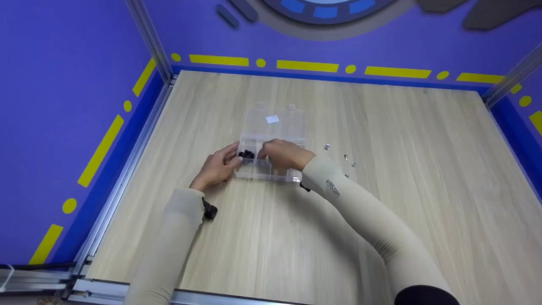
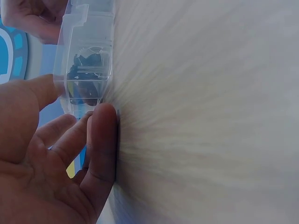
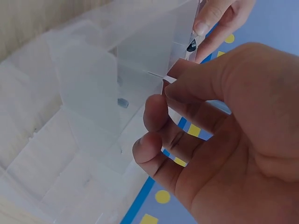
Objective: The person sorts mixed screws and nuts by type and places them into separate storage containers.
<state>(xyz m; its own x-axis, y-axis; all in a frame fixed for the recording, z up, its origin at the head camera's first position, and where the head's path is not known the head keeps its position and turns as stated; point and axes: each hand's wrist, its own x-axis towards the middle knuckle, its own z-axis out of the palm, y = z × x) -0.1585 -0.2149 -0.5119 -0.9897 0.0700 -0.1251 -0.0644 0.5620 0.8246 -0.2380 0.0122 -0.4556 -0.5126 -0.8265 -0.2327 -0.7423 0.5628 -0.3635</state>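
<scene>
A clear plastic compartment box (image 1: 242, 174) lies on the table with its lid (image 1: 254, 123) folded back. Small black parts (image 1: 247, 154) fill its left compartment. At the left end, my left hand (image 1: 218, 168) grips the box wall, thumb over the rim and fingers along the outside. My right hand (image 1: 284, 153) reaches in over the middle compartments. Its thumb and index finger pinch at the top edge of a thin clear divider (image 3: 140, 70), other fingers curled; I cannot tell whether a smaller piece is also between the fingertips. A small dark bit (image 3: 123, 102) shows through the plastic.
Small shiny metal pieces lie right of the box, among them a silver one (image 1: 327, 147) and another (image 1: 346, 157). A white label (image 1: 272, 119) is on the lid. Metal frame rails (image 1: 127, 169) and blue panels (image 1: 322, 51) border the wooden table (image 1: 423, 169).
</scene>
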